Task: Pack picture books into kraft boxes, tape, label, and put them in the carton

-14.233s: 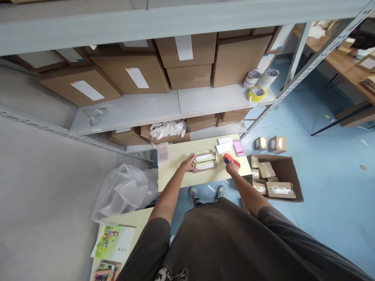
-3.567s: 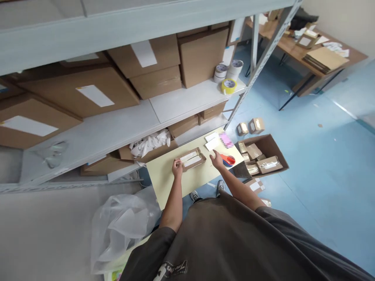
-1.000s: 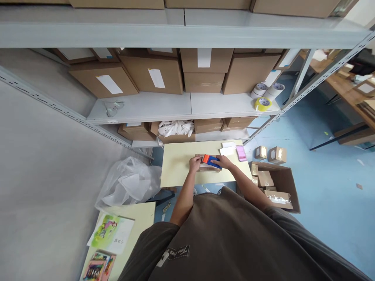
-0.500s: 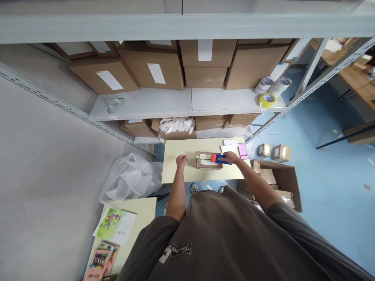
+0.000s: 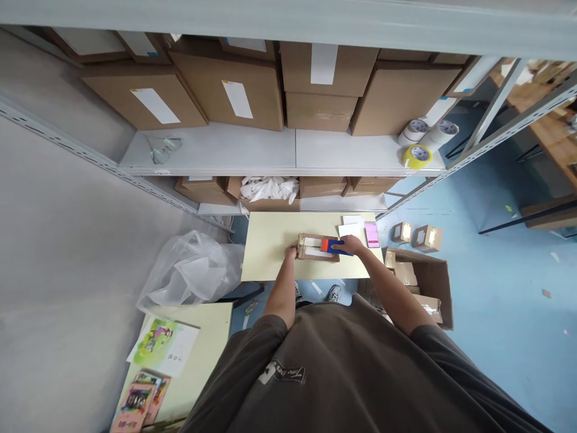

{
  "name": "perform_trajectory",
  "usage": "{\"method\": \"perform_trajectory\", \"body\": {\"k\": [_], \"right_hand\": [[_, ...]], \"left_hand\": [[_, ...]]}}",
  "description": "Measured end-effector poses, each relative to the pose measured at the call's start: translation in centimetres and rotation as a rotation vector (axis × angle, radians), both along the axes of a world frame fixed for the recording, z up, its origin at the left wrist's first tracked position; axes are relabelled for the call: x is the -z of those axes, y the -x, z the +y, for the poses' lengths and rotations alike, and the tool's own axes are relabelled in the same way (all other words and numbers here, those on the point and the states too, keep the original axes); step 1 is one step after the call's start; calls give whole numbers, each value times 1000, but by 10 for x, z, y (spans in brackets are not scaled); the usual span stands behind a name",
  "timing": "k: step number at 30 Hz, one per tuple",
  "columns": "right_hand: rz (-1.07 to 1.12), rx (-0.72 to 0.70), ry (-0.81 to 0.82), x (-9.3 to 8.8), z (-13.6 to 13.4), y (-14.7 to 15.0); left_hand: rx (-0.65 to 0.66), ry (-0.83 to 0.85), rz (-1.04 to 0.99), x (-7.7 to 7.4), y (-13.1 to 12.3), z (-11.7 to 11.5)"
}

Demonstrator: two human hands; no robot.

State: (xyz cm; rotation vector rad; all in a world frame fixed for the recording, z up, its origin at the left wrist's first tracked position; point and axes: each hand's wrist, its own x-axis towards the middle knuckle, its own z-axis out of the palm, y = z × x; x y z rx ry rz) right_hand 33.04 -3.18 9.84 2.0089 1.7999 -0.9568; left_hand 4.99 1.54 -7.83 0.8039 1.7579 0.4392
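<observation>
A small brown cardboard box with white labels and tape on its top lies on the pale yellow table. My left hand is closed at the left end of this box, its fingertips partly hidden. Over the right part of the box, my right hand grips a blue tape dispenser with an orange front end, which rests on the box top. White papers and a pink-screened phone lie behind and to the right of that hand.
Metal shelving with cartons and tape rolls stands behind the table. At right, an open carton holds smaller boxes. A plastic bag and a side table with books are at left.
My left hand has moved right, from beside the box to its left end. My right hand keeps the tape dispenser on the box top. The view has shifted slightly.
</observation>
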Motion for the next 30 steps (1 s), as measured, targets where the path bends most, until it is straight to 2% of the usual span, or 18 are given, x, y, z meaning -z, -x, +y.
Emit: {"method": "perform_trajectory", "body": {"k": [3, 7, 11, 13, 16, 21, 23, 25, 30], "right_hand": [[-8, 5, 3, -1, 3, 2], [-29, 2, 6, -1, 7, 4], [-7, -7, 21, -1, 9, 7], [-13, -14, 21, -2, 8, 10], [-26, -11, 21, -4, 7, 17], [11, -15, 10, -3, 8, 19], [21, -26, -2, -1, 6, 4], [22, -20, 0, 3, -1, -26], [-45, 83, 37, 11, -39, -134]], "left_hand": [[7, 13, 61, -6, 0, 1], [25, -96, 168, -24, 9, 0], [239, -239, 112, -34, -3, -14], [278, -281, 119, -36, -15, -23], [245, -257, 224, -37, -28, -31], [276, -184, 387, -45, -38, -31], [283, -175, 417, -48, -41, -31], [296, -169, 446, -51, -44, -30], [325, -171, 511, -56, -50, -30]]}}
